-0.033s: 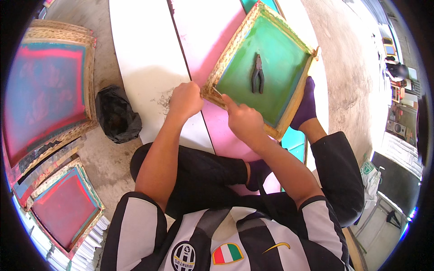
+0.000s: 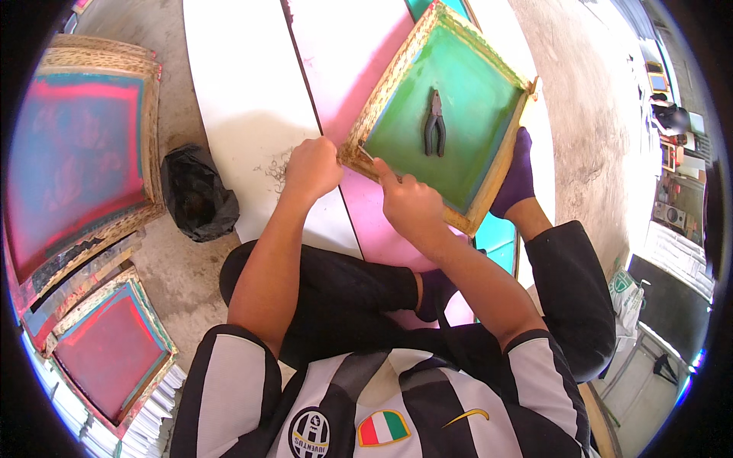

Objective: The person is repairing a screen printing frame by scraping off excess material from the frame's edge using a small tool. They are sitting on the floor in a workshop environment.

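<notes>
A wooden-framed printing screen (image 2: 409, 55) with green mesh lies tilted on the boards before me. My left hand (image 2: 314, 169) is a fist at the near left corner of its frame; the fingertips are hidden. In my right hand (image 2: 412, 202) is a slim tool with a metal tip (image 2: 365, 153), its handle covered by the fingers. The forefinger stretches along the tool, and the tip touches the inner corner of the frame. Dark-handled pliers (image 2: 435, 126) rest on the mesh. Left of my fist lie thin dark wiry bits (image 2: 276, 172), perhaps staples.
A crumpled black plastic bag (image 2: 200, 195) sits on the concrete floor (image 2: 179, 282) to the left. Beyond it stand a large framed screen (image 2: 156, 130) and a smaller red one (image 2: 111, 347). My socked foot (image 2: 521, 175) rests against the frame's right side.
My right hand and the tool have shifted very slightly left. My left hand stays at the corner, and the pliers lie almost exactly as before.
</notes>
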